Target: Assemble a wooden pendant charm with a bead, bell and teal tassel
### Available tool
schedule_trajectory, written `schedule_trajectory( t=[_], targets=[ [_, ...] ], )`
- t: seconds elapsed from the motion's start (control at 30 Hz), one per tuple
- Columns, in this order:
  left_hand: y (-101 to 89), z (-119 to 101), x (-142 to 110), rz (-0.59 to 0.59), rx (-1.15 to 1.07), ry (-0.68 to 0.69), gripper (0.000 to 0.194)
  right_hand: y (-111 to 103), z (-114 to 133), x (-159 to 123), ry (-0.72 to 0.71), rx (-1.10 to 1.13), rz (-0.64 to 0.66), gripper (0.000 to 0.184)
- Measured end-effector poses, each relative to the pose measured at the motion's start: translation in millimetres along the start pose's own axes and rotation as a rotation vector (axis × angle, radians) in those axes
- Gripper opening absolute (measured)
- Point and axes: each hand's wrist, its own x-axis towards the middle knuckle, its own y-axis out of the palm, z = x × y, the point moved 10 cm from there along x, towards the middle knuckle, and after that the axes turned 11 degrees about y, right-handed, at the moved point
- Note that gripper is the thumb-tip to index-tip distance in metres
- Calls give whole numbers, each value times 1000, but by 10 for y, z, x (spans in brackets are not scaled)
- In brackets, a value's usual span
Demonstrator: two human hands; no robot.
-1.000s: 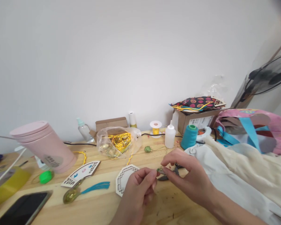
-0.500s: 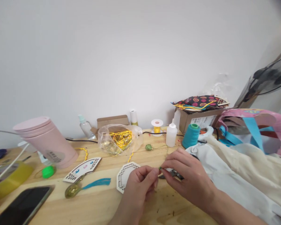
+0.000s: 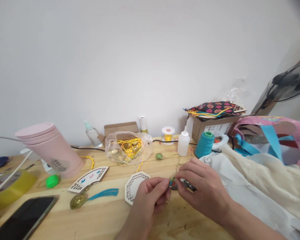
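Observation:
My left hand [image 3: 152,195] is closed in a pinch on a small bundle of blue thread [image 3: 170,183], mostly hidden by the fingers. Opposite it, the fingertips of my right hand [image 3: 201,186] pinch green thread [image 3: 173,179] that meets the bundle. A strand appears to run back from there to a little green thread ball [image 3: 159,156]. Just left of my left hand lies a white octagonal frame [image 3: 135,186] with lattice corners and a yellow cord. Behind my right fingers, a dark metal tool [image 3: 187,185] rests partly covered on the wood.
A fan-shaped ornament [image 3: 88,180] with a blue tassel [image 3: 103,193] lies left, near a phone [image 3: 25,216] and pink tumbler [image 3: 52,150]. Behind stand a bag of yellow cords [image 3: 128,148], squeeze bottle [image 3: 183,143] and teal thread cone [image 3: 204,145]. White cloth [image 3: 242,186] covers the right.
My fingertips have drawn slightly apart, the right hand shifting a little to the right. More of the blue bundle and green thread now shows between them.

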Motion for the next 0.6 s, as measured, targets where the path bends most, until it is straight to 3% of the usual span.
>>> schedule_trajectory(
  t=[0.33, 0.6],
  targets=[
    [23, -87, 17, 17, 73, 78, 21, -52, -1, 1, -13, 40, -49, 13],
    [-24, -150, 44, 33, 391, 167, 21, -36, -5, -19, -12, 24, -50, 13]
  ],
)
